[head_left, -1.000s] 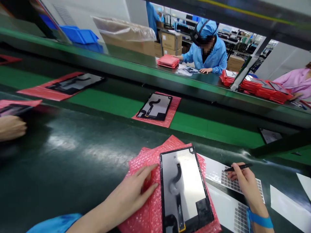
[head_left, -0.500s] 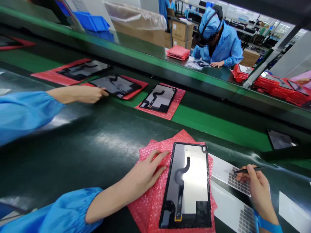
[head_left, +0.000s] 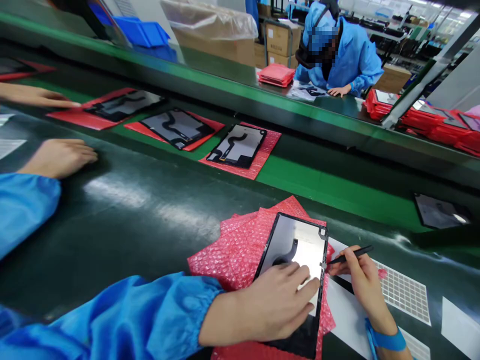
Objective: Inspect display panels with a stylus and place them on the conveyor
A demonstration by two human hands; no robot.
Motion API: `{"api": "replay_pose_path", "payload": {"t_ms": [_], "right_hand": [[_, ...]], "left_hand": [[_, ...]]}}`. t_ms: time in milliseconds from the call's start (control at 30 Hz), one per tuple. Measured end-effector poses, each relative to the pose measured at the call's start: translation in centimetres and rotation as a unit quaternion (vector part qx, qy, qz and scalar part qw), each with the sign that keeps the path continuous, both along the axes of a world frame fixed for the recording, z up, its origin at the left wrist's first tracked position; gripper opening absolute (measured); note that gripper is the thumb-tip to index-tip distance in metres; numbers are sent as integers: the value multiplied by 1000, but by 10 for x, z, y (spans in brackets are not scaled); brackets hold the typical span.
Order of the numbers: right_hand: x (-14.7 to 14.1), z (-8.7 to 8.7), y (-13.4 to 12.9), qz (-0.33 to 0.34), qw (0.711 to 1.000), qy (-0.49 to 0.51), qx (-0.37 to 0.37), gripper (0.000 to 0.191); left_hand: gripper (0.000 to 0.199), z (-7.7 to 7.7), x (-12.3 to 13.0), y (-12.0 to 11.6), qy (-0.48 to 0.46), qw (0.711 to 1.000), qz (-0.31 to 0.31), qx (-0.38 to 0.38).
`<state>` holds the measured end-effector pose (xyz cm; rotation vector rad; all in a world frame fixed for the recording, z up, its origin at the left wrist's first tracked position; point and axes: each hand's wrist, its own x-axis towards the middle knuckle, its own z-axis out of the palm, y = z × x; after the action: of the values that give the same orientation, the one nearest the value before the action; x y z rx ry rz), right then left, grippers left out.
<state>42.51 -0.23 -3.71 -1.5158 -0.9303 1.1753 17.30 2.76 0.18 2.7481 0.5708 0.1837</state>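
A black-framed display panel (head_left: 310, 240) with a silvery back lies on red bubble wrap (head_left: 232, 252) at the lower middle. Across its lower half rests my left hand (head_left: 279, 300), fingers spread, hiding part of the flex cable. At the panel's right edge, my right hand (head_left: 362, 277) pinches black tweezers (head_left: 354, 254); a small grey piece shows at their tip against the frame. Beneath and beyond my right hand lie white sheets (head_left: 347, 315) and a sheet with a grid of small squares (head_left: 407, 290).
Three panels on red wrap (head_left: 180, 127) lie on the green strip (head_left: 307, 185) beyond. Another panel (head_left: 440, 210) is at the right. A co-worker's hands (head_left: 62, 157) are at the left. A person in blue (head_left: 348, 55) sits across, near red stacks (head_left: 276, 74).
My left hand has moved right, from the wrap onto the panel. My right hand has brought the tweezers from the grid sheet to the panel's edge. The co-worker's hand has withdrawn leftward.
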Motion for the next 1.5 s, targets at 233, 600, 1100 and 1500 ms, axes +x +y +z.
{"api": "replay_pose_path", "payload": {"t_ms": [233,600,1100,1500], "right_hand": [[-6,5,-1,23,1000,7,2,43],[-6,5,-1,44,999,30,6,38],[-9,1,-1,46,999,21,6,38],[41,43,-101,-196,967,-148,66,29]], "left_hand": [[50,-11,21,-5,59,998,10,12],[55,-9,17,-4,60,998,2,12],[66,-14,21,-7,85,996,10,-8],[61,-26,16,-5,32,999,39,11]]}}
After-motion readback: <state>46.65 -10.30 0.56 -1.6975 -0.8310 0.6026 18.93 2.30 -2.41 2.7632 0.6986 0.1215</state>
